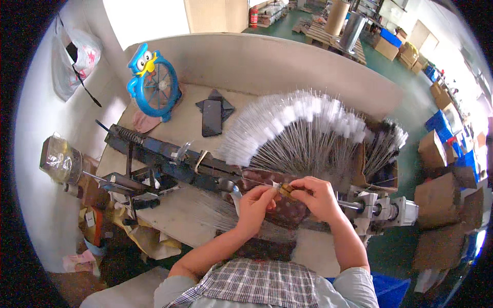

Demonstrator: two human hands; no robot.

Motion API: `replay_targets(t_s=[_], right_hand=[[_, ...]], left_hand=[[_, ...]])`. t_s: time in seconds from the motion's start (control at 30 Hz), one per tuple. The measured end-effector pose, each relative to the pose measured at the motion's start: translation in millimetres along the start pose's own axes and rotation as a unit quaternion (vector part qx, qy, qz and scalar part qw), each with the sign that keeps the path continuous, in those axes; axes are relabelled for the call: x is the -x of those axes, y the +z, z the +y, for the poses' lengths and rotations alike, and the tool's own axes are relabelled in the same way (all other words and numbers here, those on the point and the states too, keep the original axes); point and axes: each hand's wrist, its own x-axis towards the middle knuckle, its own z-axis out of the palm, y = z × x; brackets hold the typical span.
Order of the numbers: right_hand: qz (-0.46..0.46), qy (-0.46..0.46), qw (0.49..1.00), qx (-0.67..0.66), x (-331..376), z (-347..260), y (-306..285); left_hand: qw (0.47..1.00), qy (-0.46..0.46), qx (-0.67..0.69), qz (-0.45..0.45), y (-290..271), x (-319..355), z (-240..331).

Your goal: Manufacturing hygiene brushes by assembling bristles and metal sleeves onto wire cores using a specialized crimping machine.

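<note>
My left hand (255, 204) is closed in a pinch over the machine's dark, padded middle (287, 213). A thin wire (255, 180) with a bit of white near its end runs toward its fingertips, but what the fingers grip is hidden. Close beside it, my right hand (319, 196) pinches a small yellowish-brown piece (286, 189). Both sets of fingertips nearly meet. Behind the hands, a large fan of thin wire brushes (277, 120) with white tufted ends lies spread on the bench. Loose thin wires (215, 208) lie left of my left hand.
A long dark machine bar (169, 159) with a spring crosses the bench; a motor (405, 211) sits at its right end. Toward the back are a blue duck-shaped fan (163, 87) and a phone (211, 118). A cardboard box (382, 177) holds dark-tipped brushes at right.
</note>
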Motion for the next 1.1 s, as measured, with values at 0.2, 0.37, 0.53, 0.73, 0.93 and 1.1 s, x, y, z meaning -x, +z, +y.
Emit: replay_targets(t_s=[0.2,0.37,0.53,0.73,0.93,1.1], right_hand=[[-0.003,-0.013,1.000,-0.024,2,7,-4],[0.009,0.050,0.991,-0.127,3,11,3],[0.030,-0.145,0.983,0.108,-4,-5,6],[0.097,-0.193,0.933,0.289,-45,-13,48],[0.040,-0.119,0.976,0.176,-41,-17,46],[0.014,-0.054,0.995,0.077,-41,-13,51]], left_hand=[[0.998,0.031,-0.058,0.003,6,2,3],[0.999,0.011,-0.037,0.013,5,-3,-1],[0.993,0.006,0.061,0.097,-8,3,5],[0.988,-0.033,0.110,0.107,-10,5,20],[0.996,-0.025,0.053,0.074,-17,6,14],[0.989,-0.093,0.097,0.053,-17,3,26]])
